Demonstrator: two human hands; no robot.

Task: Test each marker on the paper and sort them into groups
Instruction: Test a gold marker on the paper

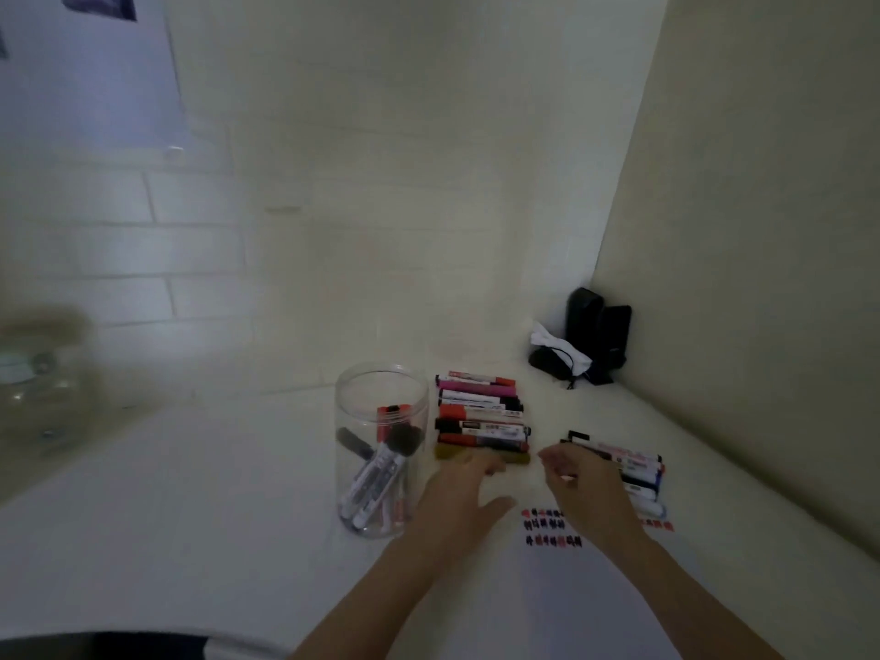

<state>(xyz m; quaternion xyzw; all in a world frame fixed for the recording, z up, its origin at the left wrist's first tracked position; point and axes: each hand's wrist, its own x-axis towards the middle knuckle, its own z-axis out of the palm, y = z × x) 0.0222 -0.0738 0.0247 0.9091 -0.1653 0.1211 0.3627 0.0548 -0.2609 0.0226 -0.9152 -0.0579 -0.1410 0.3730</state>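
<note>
A: We see bare white tabletop (190, 516) left of the clear plastic jar of markers (378, 462); walls close the far and right sides.

B: Our left hand (459, 497), fingers spread, touches the olive marker (481, 453) fronting the stacked marker row (481, 414). Our right hand (583, 488), loosely curled, holds nothing visible, beside the right marker group (635, 469). White paper with red and black test marks (555, 528) lies between them.

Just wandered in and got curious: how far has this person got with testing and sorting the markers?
Well along, it seems. Done: two groups lie on the table, a left stack and a right pile, and the paper carries rows of test marks. In hand: the left hand reaches the stack's nearest marker; the right hand looks empty. Left: several markers in the clear jar.
</note>
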